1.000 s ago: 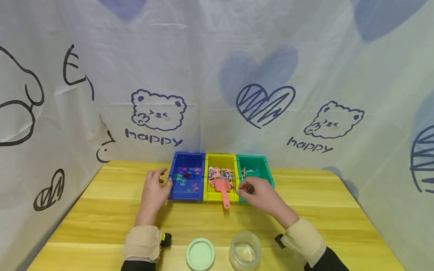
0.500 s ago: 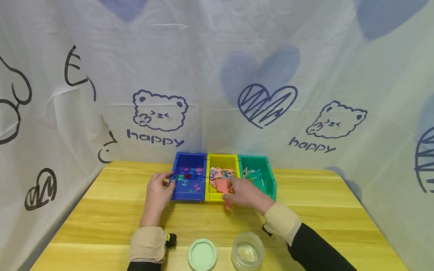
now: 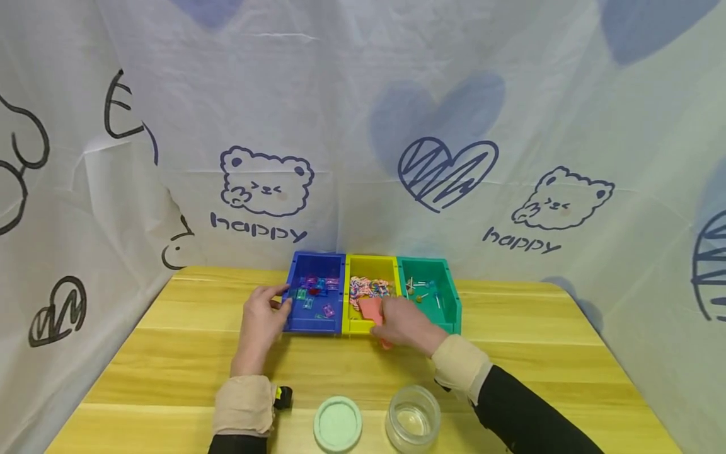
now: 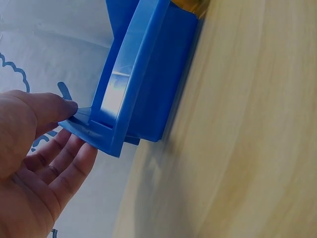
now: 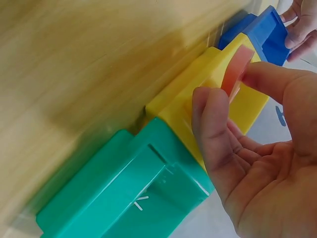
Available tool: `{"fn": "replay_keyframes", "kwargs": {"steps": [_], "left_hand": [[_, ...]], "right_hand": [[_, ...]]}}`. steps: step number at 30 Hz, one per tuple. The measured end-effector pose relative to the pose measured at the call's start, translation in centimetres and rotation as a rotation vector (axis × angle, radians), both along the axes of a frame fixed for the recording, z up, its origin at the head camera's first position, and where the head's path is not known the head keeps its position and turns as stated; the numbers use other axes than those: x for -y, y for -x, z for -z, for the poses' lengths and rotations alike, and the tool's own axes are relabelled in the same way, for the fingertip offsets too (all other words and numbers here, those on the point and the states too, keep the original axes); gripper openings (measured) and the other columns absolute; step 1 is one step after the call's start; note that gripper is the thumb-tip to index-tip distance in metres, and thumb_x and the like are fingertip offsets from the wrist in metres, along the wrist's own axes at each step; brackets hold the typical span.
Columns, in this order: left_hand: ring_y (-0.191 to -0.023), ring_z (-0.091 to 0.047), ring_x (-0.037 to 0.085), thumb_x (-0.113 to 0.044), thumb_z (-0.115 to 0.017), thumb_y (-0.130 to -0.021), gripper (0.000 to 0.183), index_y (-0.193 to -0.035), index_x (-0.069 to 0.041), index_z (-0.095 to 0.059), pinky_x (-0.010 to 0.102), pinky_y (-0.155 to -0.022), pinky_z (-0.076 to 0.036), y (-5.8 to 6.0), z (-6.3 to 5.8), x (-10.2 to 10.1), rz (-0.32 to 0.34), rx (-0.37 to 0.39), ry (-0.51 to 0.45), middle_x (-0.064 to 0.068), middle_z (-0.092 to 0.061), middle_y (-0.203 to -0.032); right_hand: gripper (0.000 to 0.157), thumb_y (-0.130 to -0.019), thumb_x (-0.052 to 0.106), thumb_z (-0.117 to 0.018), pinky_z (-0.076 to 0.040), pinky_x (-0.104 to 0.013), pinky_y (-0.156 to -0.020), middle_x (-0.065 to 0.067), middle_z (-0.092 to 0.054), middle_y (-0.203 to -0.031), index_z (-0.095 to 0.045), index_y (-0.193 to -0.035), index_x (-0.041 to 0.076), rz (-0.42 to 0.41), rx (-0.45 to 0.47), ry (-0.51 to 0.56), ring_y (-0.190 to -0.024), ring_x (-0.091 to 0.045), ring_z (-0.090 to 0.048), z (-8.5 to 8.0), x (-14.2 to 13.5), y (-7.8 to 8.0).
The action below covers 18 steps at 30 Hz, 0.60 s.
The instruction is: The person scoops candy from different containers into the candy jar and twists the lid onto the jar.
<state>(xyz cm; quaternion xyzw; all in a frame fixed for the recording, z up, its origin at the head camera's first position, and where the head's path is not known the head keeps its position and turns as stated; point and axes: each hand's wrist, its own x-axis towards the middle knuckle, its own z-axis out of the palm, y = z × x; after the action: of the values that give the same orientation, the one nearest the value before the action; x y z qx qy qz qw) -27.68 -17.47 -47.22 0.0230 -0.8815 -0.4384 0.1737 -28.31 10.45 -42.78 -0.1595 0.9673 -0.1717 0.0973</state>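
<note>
Three small open bins joined in a row stand at the back of the table: a blue bin (image 3: 312, 326), a yellow bin (image 3: 371, 260) and a green bin (image 3: 455, 306). My left hand (image 3: 262, 321) pinches the blue bin's left front corner, thumb over the rim and fingers underneath in the left wrist view. My right hand (image 3: 409, 323) pinches the handle of a pink scoop (image 3: 370, 308) between thumb and fingers. The scoop's blade lies in the yellow bin, against multicoloured striped pieces (image 3: 363, 287). The hand hides most of the handle.
Translucent coloured pieces (image 3: 308, 304) lie in the blue bin, and several pins (image 3: 421, 284) in the green one. Nearer the front stand a pale green round lid (image 3: 337, 424) and an open clear jar (image 3: 413, 419). A printed cloth (image 3: 363, 126) hangs behind the table.
My right hand has moved left from the green bin's front to the pink scoop and taken hold of its handle. The left hand has stayed at the blue bin's corner.
</note>
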Motion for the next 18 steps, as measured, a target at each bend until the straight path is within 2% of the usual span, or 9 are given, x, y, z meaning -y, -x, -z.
{"fn": "replay_keyframes", "kwargs": {"steps": [3, 9, 18], "left_hand": [[-0.096, -0.068, 0.034, -0.005, -0.071, -0.096, 0.035, -0.13, 0.002, -0.07, 0.046, -0.081, -0.06, 0.03, 0.01, 0.05, 0.002, 0.006, -0.002, 0.023, -0.062, -0.122], [-0.098, -0.068, 0.034, -0.007, -0.07, -0.097, 0.036, -0.131, 0.001, -0.069, 0.045, -0.082, -0.06, 0.21, 0.12, 0.17, 0.004, 0.022, -0.001, 0.022, -0.062, -0.124], [-0.097, -0.068, 0.033, -0.006, -0.07, -0.097, 0.035, -0.131, 0.001, -0.069, 0.045, -0.081, -0.06, 0.27, 0.24, 0.2, 0.007, 0.019, 0.0, 0.022, -0.062, -0.124]], "right_hand": [[0.025, -0.091, 0.022, -0.078, -0.042, -0.027, -0.056, -0.001, -0.06, -0.06, -0.058, -0.081, 0.01, -0.01, -0.01, 0.004, -0.057, -0.017, -0.054, 0.0, -0.21, -0.02], [0.02, -0.092, 0.017, -0.076, -0.042, -0.026, -0.055, -0.002, -0.059, -0.063, -0.059, -0.09, 0.007, -0.006, -0.024, 0.029, -0.057, -0.016, -0.053, 0.19, -0.53, -0.06], [0.017, -0.089, 0.01, -0.075, -0.035, -0.024, -0.052, -0.003, -0.056, -0.069, -0.061, -0.096, 0.003, 0.02, -0.072, 0.075, -0.058, -0.015, -0.046, 0.49, -0.94, -0.19]]}}
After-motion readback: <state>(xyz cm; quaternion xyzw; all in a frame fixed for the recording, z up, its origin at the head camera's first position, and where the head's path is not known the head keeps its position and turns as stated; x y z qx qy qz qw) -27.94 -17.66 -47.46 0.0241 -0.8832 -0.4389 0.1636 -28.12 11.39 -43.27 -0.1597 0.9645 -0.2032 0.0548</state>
